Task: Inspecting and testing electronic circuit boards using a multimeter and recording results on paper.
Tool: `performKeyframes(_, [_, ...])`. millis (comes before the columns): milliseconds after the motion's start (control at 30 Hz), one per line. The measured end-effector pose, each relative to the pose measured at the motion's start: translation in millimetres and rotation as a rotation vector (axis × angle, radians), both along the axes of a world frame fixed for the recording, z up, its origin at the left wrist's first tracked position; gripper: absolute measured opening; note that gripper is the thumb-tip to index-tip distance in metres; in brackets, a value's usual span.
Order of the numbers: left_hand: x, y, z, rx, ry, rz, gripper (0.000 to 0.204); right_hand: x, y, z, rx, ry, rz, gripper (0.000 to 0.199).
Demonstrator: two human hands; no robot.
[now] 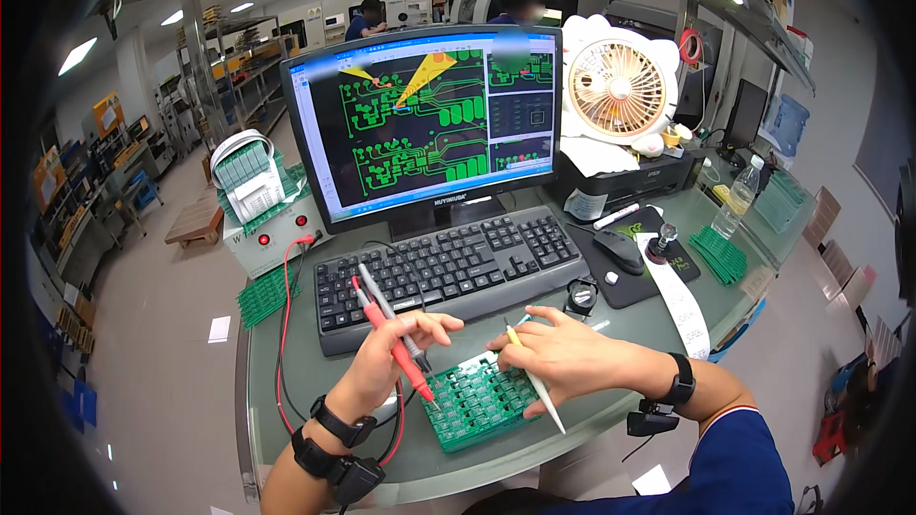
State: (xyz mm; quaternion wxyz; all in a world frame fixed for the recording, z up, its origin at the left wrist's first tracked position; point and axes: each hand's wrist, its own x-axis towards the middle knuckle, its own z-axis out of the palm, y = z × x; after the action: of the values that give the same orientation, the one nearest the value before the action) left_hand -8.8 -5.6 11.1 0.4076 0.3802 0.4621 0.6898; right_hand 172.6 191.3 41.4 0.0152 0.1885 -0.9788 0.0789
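My left hand (386,351) is closed around two test probes, a red probe (408,362) and a grey probe (374,288), with their upper ends sticking up over the keyboard. The red one's metal tip points down at the left edge of a green circuit board panel (468,399) with many small repeated boards. My right hand (563,355) lies over the panel's right side, gripping a slim yellow-and-white pen (540,386) whose white tip points toward me. Some of its fingers seem to touch the panel.
Behind the panel stand a black keyboard (444,272) and a monitor (429,124) showing a green circuit layout. To the right are a mouse (618,252), paper strip (679,296), green boards (718,256), bottle (739,198) and fan (620,86). A red lead (282,324) runs from a white box (272,240).
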Motion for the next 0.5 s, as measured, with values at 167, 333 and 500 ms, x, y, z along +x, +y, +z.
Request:
performKeyframes(167, [-2.4,-4.5,5.3,-0.190,0.254,-0.158,0.039,16.2,7.0,23.5,-0.020,0.173,-0.013,0.062])
performKeyframes(333, [9.9,-11.4,4.3,-0.001,-0.012,-0.012,0.040,34.6,19.3,36.6,-0.449,0.415,-0.125,0.068])
performKeyframes(500, [40.3,-1.9,3.2,0.103,-0.236,0.066,0.038,25.7,-18.0,1.8,-1.146,0.196,0.033,0.067])
